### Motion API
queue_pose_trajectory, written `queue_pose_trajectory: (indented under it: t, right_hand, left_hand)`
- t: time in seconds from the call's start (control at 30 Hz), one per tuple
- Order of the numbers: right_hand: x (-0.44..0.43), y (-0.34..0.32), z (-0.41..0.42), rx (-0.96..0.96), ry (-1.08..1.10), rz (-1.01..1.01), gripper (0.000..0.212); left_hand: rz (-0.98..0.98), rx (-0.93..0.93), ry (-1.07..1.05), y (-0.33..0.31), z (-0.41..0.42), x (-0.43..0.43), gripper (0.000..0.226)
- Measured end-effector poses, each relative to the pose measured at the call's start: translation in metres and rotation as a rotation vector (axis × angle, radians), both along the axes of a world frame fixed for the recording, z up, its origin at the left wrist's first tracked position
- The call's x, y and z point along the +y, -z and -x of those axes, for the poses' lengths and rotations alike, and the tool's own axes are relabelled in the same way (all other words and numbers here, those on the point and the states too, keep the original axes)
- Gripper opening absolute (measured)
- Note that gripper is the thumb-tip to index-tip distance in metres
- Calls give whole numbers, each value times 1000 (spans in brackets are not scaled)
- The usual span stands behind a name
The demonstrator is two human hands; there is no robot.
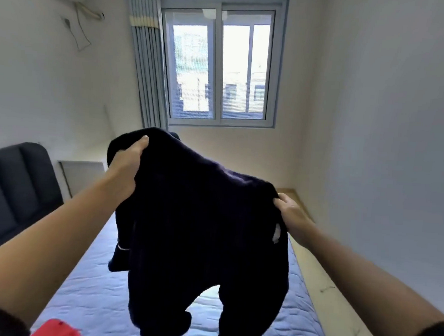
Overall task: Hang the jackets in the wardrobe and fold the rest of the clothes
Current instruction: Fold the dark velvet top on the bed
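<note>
Red garment (57, 330) waits on mattress (91, 289); above it, left hand (127, 162) and right hand (291, 213) pinch navy top (199, 218) by its shoulders, not yet folded.

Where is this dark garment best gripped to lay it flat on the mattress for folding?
Grip it along its top edge, one hand coming in at each outer end, as the left hand and right hand do now. The dark garment hangs spread between them above the mattress, so it should lower flat.

Blue quilted mattress (91, 289) (wooden frame (337, 304) along right side); red garment (57, 330) at near-left edge.
</note>
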State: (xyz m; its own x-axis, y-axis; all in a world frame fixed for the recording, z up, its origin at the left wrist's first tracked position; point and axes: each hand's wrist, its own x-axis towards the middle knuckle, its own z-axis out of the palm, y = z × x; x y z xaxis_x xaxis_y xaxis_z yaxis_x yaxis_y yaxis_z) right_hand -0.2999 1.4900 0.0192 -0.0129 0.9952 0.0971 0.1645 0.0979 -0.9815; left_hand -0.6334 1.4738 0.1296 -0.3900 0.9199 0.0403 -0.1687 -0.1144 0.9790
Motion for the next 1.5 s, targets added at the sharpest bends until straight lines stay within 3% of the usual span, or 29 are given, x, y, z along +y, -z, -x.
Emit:
queue_pose_trajectory:
  t: [0.13,0.4,0.53,0.6,0.73,0.83,0.97,1.27,1.4,1.5]
  right_hand:
    - [-25,-31,10,-57,-35,-163,23]
    - [-16,-137,0,-285,40,-460,19]
    - [44,-152,-6,-546,68,-484,18]
    - [90,-132,-5,-722,58,-413,18]
    - [185,-49,15,-958,134,-167,21]
    - [226,33,38,-918,190,-66,19]
    - [205,179,56,-897,5,90,29]
    - [-7,529,25,-989,-286,680,23]
    - [-83,620,13,-1006,-347,866,26]
    - [-121,660,5,-1018,-338,934,35]
  left_hand:
    - [-59,62,-114,29,23,-31,21]
    - [-119,114,-290,22,31,-46,34]
    - [-51,255,-349,33,30,-12,56]
    - [31,361,-351,58,27,15,56]
    - [324,574,-178,129,19,85,62]
    - [678,611,13,200,15,133,69]
    - [938,755,196,325,-1,131,67]
    - [1160,1177,805,637,-31,-30,39]
    - [1157,1419,952,718,-25,-87,42]
    - [1085,1624,964,756,-12,-107,58]
